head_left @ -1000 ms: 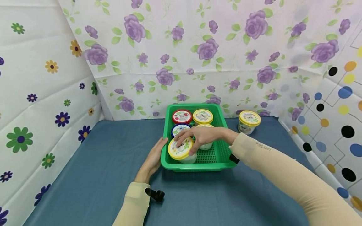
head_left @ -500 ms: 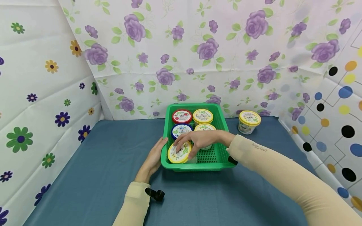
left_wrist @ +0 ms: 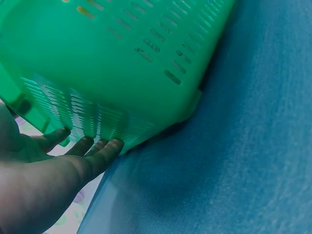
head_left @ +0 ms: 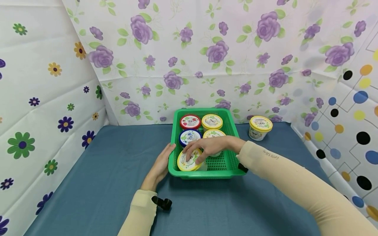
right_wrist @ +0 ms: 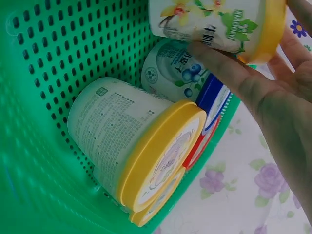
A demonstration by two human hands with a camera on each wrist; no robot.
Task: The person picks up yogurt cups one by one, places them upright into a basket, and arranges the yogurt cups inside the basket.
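A green plastic basket [head_left: 234,172] stands on the blue cloth. At its front left corner my right hand [head_left: 211,146] grips a lidded tub [head_left: 184,164] with a yellow rim, leaning slightly toward the left wall. The right wrist view shows the thumb along this tub's printed side [right_wrist: 195,17], with the other fingers around the lid. My left hand [head_left: 160,162] rests against the basket's left side; its straight fingers touch the slotted wall [left_wrist: 97,122]. Right behind the gripped tub is a blue-lidded tub [head_left: 189,136] with blueberries printed on it.
A red-lidded tub [head_left: 190,121] and a yellow-lidded tub [head_left: 212,121] fill the basket's back row. Another yellow-lidded tub [right_wrist: 131,136] stands in front of the latter, partly under my right hand. Outside, a yellow-lidded tub [head_left: 260,127] stands to the right, near the floral backdrop [head_left: 189,65].
My right hand has lowered the yellow-lidded tub into the basket's front left corner, then shifted it slightly right. The blue lid behind shows more. My left hand has stayed in place.
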